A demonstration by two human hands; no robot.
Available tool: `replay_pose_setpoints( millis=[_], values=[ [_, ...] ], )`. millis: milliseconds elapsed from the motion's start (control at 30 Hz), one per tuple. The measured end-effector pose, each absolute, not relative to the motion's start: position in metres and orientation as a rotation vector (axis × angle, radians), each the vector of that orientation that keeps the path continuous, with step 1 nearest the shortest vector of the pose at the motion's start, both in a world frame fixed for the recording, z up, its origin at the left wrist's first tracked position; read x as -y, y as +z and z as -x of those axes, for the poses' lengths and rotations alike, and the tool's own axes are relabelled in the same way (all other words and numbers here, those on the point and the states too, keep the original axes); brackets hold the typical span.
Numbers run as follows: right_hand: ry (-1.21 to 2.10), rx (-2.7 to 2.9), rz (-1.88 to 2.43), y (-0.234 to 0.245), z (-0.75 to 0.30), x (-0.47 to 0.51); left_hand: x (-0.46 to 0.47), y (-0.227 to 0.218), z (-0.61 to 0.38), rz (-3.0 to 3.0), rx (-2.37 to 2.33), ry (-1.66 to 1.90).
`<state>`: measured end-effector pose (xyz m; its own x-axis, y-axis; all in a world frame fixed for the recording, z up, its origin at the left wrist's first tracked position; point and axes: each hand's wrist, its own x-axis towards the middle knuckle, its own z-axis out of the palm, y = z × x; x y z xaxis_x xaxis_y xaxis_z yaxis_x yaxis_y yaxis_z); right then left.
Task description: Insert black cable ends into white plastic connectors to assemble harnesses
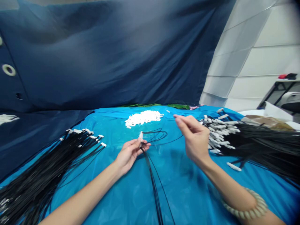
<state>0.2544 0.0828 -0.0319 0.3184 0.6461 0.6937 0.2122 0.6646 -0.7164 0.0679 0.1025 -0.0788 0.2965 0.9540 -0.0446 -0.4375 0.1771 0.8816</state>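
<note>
My left hand [131, 153] is closed around a small white plastic piece [141, 135], held upright between thumb and fingers. Several thin black cords [152, 178] hang from it toward the table's near edge. Some of these cords bend in loops to the right of the piece. One thin cord stretches across to my right hand [194, 136], which is raised with thumb and forefinger pinched together. That cord disappears at the palm, and its end is hidden.
A heap of small white pieces [144, 118] lies at the back of the blue cloth [131, 197]. Bundles of white-tipped black cords lie left [47, 165] and right [264, 140]. One loose white-tipped piece [233, 167] lies near my right forearm. A dark blue curtain [112, 56] hangs behind.
</note>
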Motion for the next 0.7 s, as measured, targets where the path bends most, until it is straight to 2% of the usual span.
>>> replay_pose_setpoints(
  millis=[200,700],
  values=[
    [0.114,1.656,0.940,-0.047,-0.229,-0.070,-0.103,-0.080,-0.068,-0.899,-0.685,1.134],
    [0.047,1.700,0.979,-0.052,-0.228,-0.074,-0.102,-0.081,-0.070,-0.935,-0.672,1.123]
  ],
)
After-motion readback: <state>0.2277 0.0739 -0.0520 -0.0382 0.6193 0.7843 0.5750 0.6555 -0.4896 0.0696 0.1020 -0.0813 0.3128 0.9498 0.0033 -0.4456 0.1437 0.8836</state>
